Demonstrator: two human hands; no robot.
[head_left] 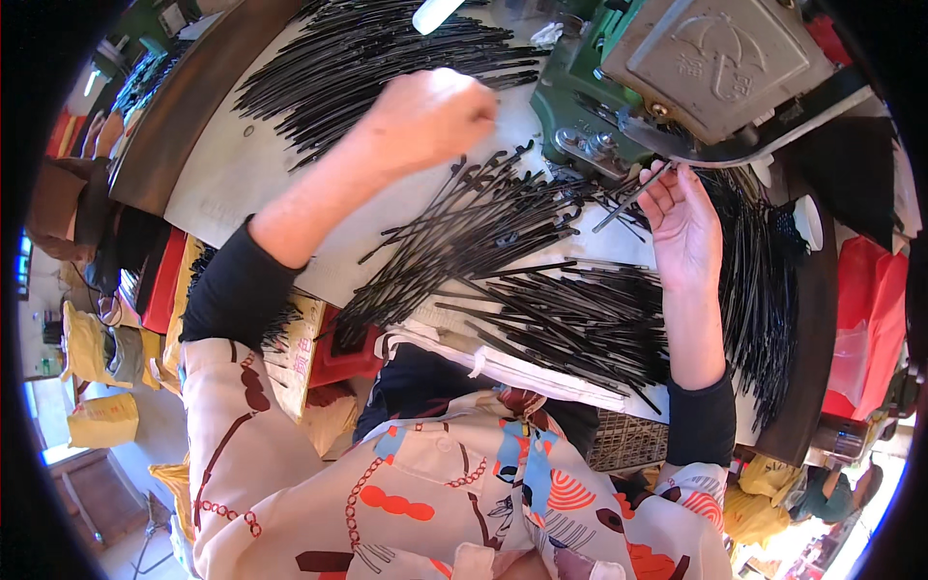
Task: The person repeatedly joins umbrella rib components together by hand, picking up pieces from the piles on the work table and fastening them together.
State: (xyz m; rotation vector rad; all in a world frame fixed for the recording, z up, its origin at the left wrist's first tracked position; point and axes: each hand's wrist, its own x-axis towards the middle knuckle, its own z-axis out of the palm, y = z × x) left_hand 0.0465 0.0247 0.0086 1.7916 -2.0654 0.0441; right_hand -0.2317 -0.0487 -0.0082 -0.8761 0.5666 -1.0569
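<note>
My left hand (435,111) is closed in a fist above the table, near a large pile of black rods (338,72); its fingertips are turned away, so what it holds, if anything, is hidden. My right hand (684,227) pinches a thin dark rod (626,203) between thumb and fingers, just below the working end of a green machine (580,101). The rod slants down to the left from the fingertips. Between my forearms lies a heap of black rods with bent, hooked ends (483,217). Another pile of straight rods (590,309) spreads beside my right wrist.
The machine's grey metal cover (720,58) and a curved lever (773,135) overhang the right hand. More rods (759,290) lie along the table's right edge, near a white cup (808,223). A curved brown rim (188,106) borders the white table (222,179). Yellow sacks (101,420) stand left.
</note>
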